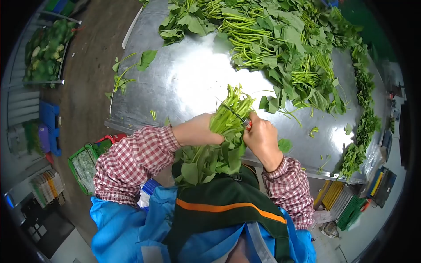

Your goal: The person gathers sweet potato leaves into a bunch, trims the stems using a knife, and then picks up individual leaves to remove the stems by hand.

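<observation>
Head view — left hand (197,129) grips greens bunch (221,140), right hand (262,139) alongside.

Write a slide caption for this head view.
Left hand grips a bunch of leafy greens while the right hand works at its stems over a metal table.

Bunch (223,131) between hands — heap (280,48) behind, seemingly on table (175,87).

Your desk (184,83) is bare sheet metal, smooth and glossy enough to throw a white glare. The bunch of greens (219,140) in your left hand (197,130) looks leafy and matt, with smooth, faintly shiny stems. Your sleeves (131,162) are checked woven cloth, matt. The apron (127,228) looks like slick blue plastic sheet. The green crate (83,164) on the floor is hard plastic.
</observation>
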Available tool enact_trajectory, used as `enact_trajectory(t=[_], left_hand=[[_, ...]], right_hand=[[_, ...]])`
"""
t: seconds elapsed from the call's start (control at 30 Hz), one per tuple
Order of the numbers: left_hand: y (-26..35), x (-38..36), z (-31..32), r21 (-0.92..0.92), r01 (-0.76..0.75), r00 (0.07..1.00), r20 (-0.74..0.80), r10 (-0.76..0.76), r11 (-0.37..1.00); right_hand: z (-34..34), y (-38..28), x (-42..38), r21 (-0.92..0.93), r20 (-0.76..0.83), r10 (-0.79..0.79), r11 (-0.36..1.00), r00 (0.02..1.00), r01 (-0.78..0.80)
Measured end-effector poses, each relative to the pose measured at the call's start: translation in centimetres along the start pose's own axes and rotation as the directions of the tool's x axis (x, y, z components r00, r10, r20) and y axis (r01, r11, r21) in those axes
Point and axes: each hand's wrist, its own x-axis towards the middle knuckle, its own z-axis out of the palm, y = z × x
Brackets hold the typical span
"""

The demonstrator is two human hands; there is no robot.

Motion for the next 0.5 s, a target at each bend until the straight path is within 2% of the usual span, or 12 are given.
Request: enact_trajectory(t=[0.07,0.13,0.17,0.2,0.23,0.27,0.3,0.4,0.43,0.47,0.5], left_hand=[[0.2,-0.2,0.2,0.035,-0.011,0.999,-0.039,0.013,0.999],[0.6,-2.4,-1.2,0.028,-0.144,0.98,-0.135,0.147,0.989],[1.0,-2.8,-2.2,0.043,-0.219,0.957,-0.186,0.223,0.975],[1.2,-2.4,-2.8,0.331,-0.165,0.932,-0.257,0.257,0.929],[0.9,-2.4,-2.6,0.566,-0.056,0.91,-0.31,0.275,0.823],[0.7,-2.5,-2.3,0.759,0.064,0.888,-0.34,0.309,0.648],[1.0,-2.5,-1.9,0.8,0.073,0.863,-0.35,0.365,0.595],[2.0,-2.1,-1.0,0.907,0.109,0.842,-0.302,0.447,0.407],[2.1,-1.6,-0.5,0.931,0.084,0.807,-0.272,0.524,0.355],[2.5,-1.4,0.0,0.948,0.107,0.804,-0.259,0.535,0.299],[3.2,-1.6,0.3,0.961,0.133,0.802,-0.248,0.543,0.242]], right_hand=[[0.5,0.7,-0.3,-0.019,0.015,0.045,0.999,0.999,-0.045],[2.4,4.6,-1.7,-0.055,0.043,0.114,0.992,0.993,-0.112],[3.1,7.0,-2.6,-0.048,0.109,0.188,0.982,0.976,-0.183],[2.4,6.1,-1.8,0.087,0.021,0.165,0.982,0.986,-0.166],[1.2,4.0,-2.1,0.227,-0.035,0.164,0.962,0.986,-0.152],[-0.4,1.9,-2.6,0.364,-0.096,0.181,0.922,0.979,-0.135],[-2.3,0.5,-2.4,0.389,-0.024,0.229,0.899,0.973,-0.202],[-2.2,-0.8,-2.2,0.394,-0.108,0.038,0.919,0.993,0.008],[-1.4,-1.5,-1.7,0.373,-0.126,0.009,0.927,0.992,0.039],[-0.5,-1.8,-1.2,0.35,-0.143,-0.023,0.934,0.989,0.072],[0.1,-1.4,-1.1,0.291,-0.063,0.005,0.957,0.998,0.013]])
